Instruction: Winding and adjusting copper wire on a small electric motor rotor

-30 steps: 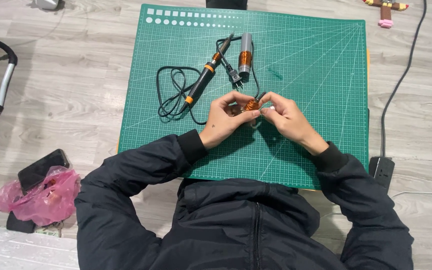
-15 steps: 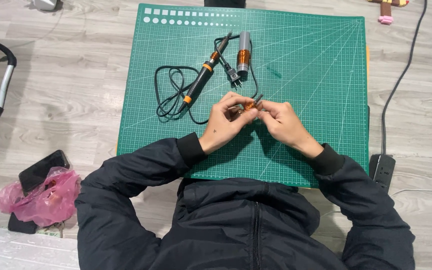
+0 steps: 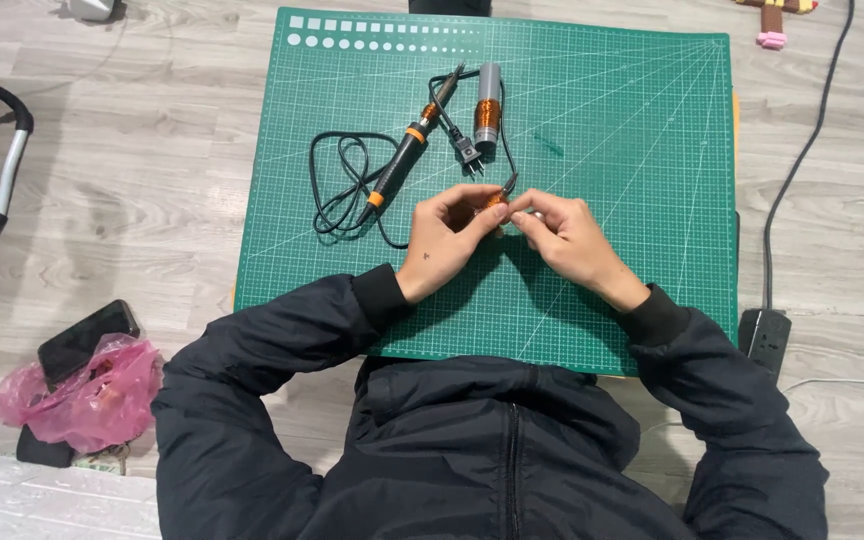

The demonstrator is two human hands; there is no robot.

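Note:
My left hand (image 3: 449, 231) and my right hand (image 3: 564, 236) meet over the middle of a green cutting mat (image 3: 632, 130). Both pinch a small orange part with a thin dark metal tip (image 3: 501, 192) sticking up between the fingers. Behind the hands lies a black soldering iron with orange rings (image 3: 404, 162), its black cord (image 3: 344, 188) coiled to the left and its plug (image 3: 467, 156) beside it. A grey tube with a copper-coloured coil (image 3: 488, 107) lies next to the plug. My arms are in dark jacket sleeves.
The mat lies on a pale wood-pattern floor. A dark phone (image 3: 87, 339) and a pink plastic bag (image 3: 82, 395) sit at the lower left. A black power strip (image 3: 764, 335) with a cable (image 3: 802, 150) runs along the right. A chair armrest (image 3: 7, 150) is at the far left.
Both hands have stayed together over the mat, turning the small orange part between the fingers. The soldering iron, cord and coil tube have not moved.

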